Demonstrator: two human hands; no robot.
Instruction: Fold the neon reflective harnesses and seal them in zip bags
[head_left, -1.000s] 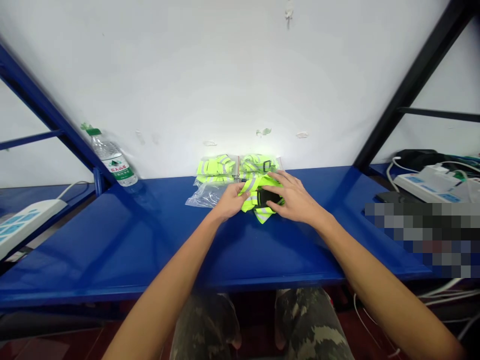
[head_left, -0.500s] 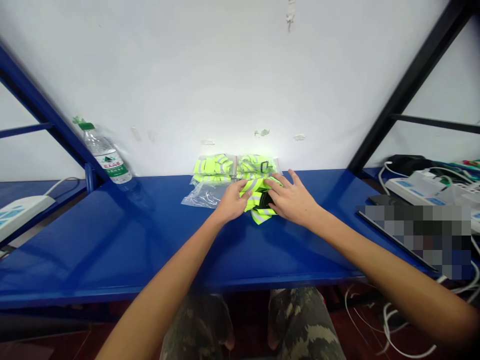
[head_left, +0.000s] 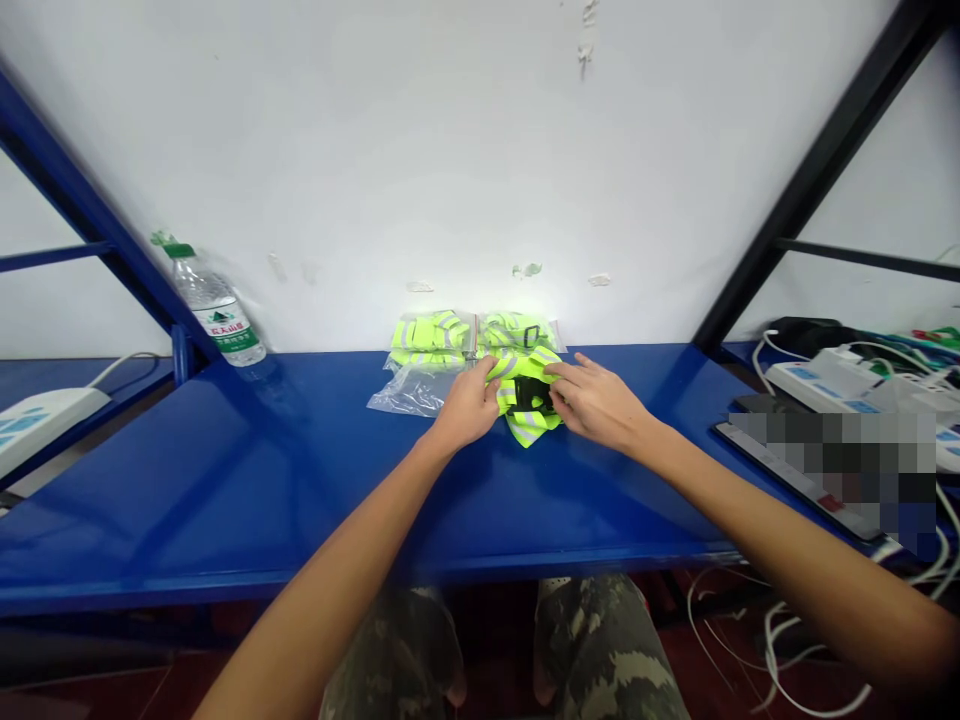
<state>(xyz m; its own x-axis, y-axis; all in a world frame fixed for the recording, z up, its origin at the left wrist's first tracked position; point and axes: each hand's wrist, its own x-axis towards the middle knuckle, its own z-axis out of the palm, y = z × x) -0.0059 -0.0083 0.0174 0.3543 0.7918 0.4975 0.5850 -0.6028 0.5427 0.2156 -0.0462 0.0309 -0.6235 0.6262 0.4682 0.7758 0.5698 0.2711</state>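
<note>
Between my hands lies a bundled fluorescent yellow reflective strap point(head_left: 528, 427) with grey stripes and a black buckle point(head_left: 531, 394) on top. My left hand point(head_left: 470, 402) grips the bundle's left side, thumb and fingers closed on it. On the right side, my right hand point(head_left: 592, 398) pinches the strap beside the buckle with thumb and forefinger. Just behind are two clear bags holding similar yellow straps, the left bag point(head_left: 431, 332) and the right bag point(head_left: 517, 330), against the wall. An empty-looking clear plastic bag point(head_left: 414, 390) lies flat left of my left hand.
A water bottle point(head_left: 225, 318) with a green cap leans at the back left of the blue table point(head_left: 300, 480). At right lies a tablet-like device point(head_left: 795, 475), partly blurred out, near white power strips point(head_left: 817, 385) and cables. Another power strip point(head_left: 45, 415) is far left.
My right hand has drawn its fingers in from a spread position to a pinch on the strap. More of the black buckle now shows. My left hand keeps its hold.
</note>
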